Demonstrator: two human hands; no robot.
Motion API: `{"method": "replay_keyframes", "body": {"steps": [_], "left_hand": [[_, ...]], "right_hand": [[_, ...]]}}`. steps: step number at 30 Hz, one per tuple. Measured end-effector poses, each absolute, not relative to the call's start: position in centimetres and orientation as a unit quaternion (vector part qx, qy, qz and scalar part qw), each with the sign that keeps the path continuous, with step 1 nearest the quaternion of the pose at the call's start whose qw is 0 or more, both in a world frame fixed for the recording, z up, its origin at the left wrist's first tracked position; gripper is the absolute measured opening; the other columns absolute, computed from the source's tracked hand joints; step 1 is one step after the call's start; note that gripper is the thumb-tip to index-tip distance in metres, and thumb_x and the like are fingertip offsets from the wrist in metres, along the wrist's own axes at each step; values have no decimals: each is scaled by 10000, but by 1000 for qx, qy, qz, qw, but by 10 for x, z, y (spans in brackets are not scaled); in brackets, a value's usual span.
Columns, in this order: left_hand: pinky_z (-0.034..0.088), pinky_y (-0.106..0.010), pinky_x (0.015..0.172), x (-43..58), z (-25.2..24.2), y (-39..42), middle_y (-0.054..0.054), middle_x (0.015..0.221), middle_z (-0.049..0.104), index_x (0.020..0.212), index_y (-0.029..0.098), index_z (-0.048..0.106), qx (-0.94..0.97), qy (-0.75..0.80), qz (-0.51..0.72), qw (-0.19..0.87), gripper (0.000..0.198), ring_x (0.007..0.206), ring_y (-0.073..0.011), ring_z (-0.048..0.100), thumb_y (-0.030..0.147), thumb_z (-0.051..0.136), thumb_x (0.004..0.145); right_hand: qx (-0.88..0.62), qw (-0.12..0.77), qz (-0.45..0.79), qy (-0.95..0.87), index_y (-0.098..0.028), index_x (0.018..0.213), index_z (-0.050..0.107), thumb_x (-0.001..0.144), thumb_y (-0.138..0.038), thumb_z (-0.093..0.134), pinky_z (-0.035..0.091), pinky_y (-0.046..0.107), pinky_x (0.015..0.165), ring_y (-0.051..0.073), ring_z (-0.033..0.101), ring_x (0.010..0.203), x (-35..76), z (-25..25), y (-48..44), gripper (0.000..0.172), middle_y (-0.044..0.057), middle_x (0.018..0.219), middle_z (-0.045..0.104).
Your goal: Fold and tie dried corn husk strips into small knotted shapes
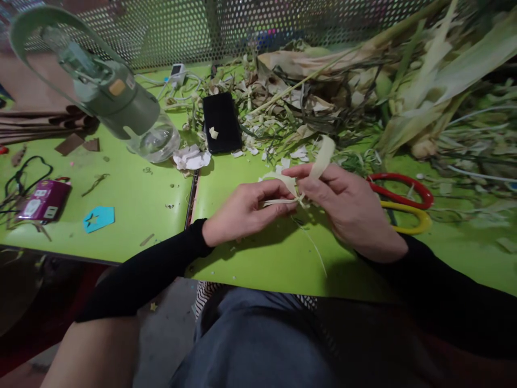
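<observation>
Both hands work over the green table (262,258). My left hand (246,210) pinches pale strips of a dried leaf strip (323,153) between thumb and fingers. My right hand (347,207) is closed on the same leaf strip, whose wide end curls up above its fingers. A thin strand hangs from the knot between the hands down toward the table. Both arms wear black sleeves.
Scissors with red and yellow handles (404,207) lie right of my right hand. A heap of dried leaves (363,81) fills the back right. A black phone (221,123), a green-capped water bottle (113,94), a purple device (42,200) and a blue paper piece (99,218) lie left.
</observation>
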State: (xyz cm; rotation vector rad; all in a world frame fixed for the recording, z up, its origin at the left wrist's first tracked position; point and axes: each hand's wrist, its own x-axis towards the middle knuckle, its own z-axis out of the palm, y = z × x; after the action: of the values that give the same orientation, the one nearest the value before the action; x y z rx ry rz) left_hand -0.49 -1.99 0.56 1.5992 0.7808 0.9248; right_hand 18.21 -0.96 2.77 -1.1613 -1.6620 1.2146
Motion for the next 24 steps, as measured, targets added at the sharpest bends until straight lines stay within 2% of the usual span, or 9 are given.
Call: {"method": "replay_keyframes", "body": {"steps": [3, 6, 10, 13, 16, 19, 24], "left_hand": [[524, -258, 777, -5, 5, -19, -54, 873, 686, 916, 133, 642, 661, 333, 386, 551, 272, 812, -121, 635, 402, 686, 914], [537, -253, 782, -3, 4, -20, -42, 888, 681, 918, 142, 618, 630, 344, 393, 575, 311, 828, -121, 645, 416, 751, 860], [538, -250, 770, 0, 2, -21, -36, 910, 682, 897, 160, 593, 613, 381, 408, 559, 357, 840, -120, 636, 485, 738, 861], [519, -240, 721, 1, 2, -21, -16, 841, 674, 874, 164, 580, 615, 388, 395, 561, 344, 763, -100, 624, 480, 717, 883], [513, -223, 663, 1, 4, -22, 10, 802, 684, 929, 175, 535, 559, 385, 389, 622, 355, 703, -88, 653, 443, 757, 861], [526, -209, 654, 1, 5, -22, 23, 798, 709, 981, 186, 488, 491, 388, 408, 665, 355, 728, -97, 701, 352, 777, 859], [553, -200, 673, 2, 3, -21, 30, 777, 692, 924, 167, 496, 463, 363, 424, 689, 274, 709, -75, 699, 243, 755, 873]], "right_hand": [[-459, 383, 481, -641, -255, 886, 745, 826, -487, 778, 501, 306, 630, 159, 618, 713, 181, 27, -10, 242, 6, 833, 722], [-468, 415, 456, -634, -239, 845, 709, 835, -407, 776, 485, 285, 603, 136, 595, 680, 177, 23, -11, 182, -8, 806, 691], [-484, 407, 428, -646, -242, 957, 697, 866, -398, 753, 482, 289, 557, 134, 567, 634, 176, 20, -10, 190, -8, 791, 649], [-473, 401, 393, -679, -258, 960, 724, 862, -405, 763, 541, 342, 672, 180, 623, 752, 178, 19, -8, 181, 15, 838, 669], [-467, 419, 383, -678, -258, 855, 719, 858, -367, 768, 566, 384, 771, 208, 661, 842, 179, 18, -7, 120, 27, 884, 702], [-472, 445, 393, -652, -246, 853, 683, 872, -362, 749, 561, 369, 735, 197, 661, 806, 178, 17, -7, 135, 21, 867, 695], [-460, 440, 418, -648, -245, 879, 642, 884, -428, 742, 549, 336, 695, 172, 632, 750, 176, 18, -9, 209, 4, 820, 654]]}}
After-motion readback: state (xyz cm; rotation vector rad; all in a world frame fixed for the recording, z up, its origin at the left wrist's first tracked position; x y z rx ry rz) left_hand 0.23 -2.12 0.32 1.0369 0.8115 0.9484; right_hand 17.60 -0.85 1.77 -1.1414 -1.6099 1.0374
